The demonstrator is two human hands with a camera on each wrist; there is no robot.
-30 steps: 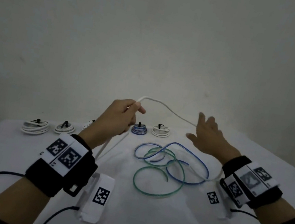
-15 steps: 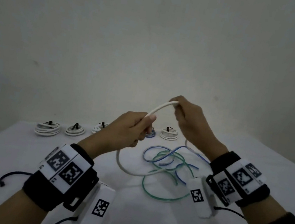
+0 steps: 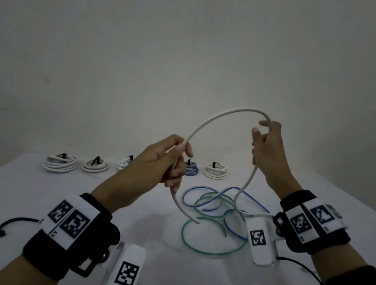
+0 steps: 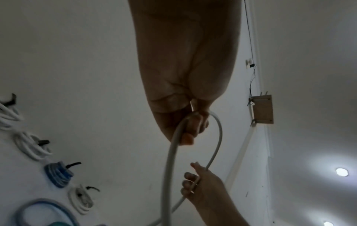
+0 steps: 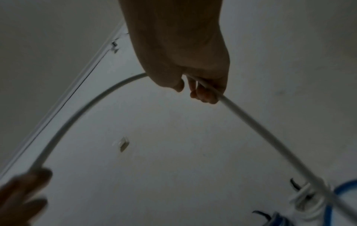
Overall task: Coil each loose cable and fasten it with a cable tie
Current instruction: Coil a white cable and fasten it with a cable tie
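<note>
White cable [image 3: 221, 118] is up in the air over the middle of the tabletop [image 3: 26, 180], bent into an arch btwn both hands. Left hand [image 3: 161, 160] has fingers curled round the cable near one end; the short tail drops below the fist and its cut tip hangs just above the green cable [image 3: 210, 254]. Same grip seen in the left wrist view: left hand [image 4: 179, 122] fingers wrapped on the white cable [image 4: 168, 168], w/ the right hand [image 4: 203, 188] beyond it. Right hand [image 3: 269, 153] sits higher, fingers curled w/ the cable running through them; from there the cable falls toward the tabletop and ends behind the right wrist camera. Right wrist view shows right hand [image 5: 193, 73] w/ fingertips [image 5: 203, 94] hooked on the white cable [image 5: 260, 125]; blurry. Below, loose on the tabletop's middle: green cable and blue cable [image 3: 223, 195], loops overlapping each other. Along the far edge, a row of coiled bundles, each w/ a black tie: three white coils [image 3: 60, 162] on the left side, a blue coil [image 3: 191, 167], then one more white coil [image 3: 215, 170]. Near the left edge, loose black cable ties [image 3: 16, 223], a few apart from each other.
</note>
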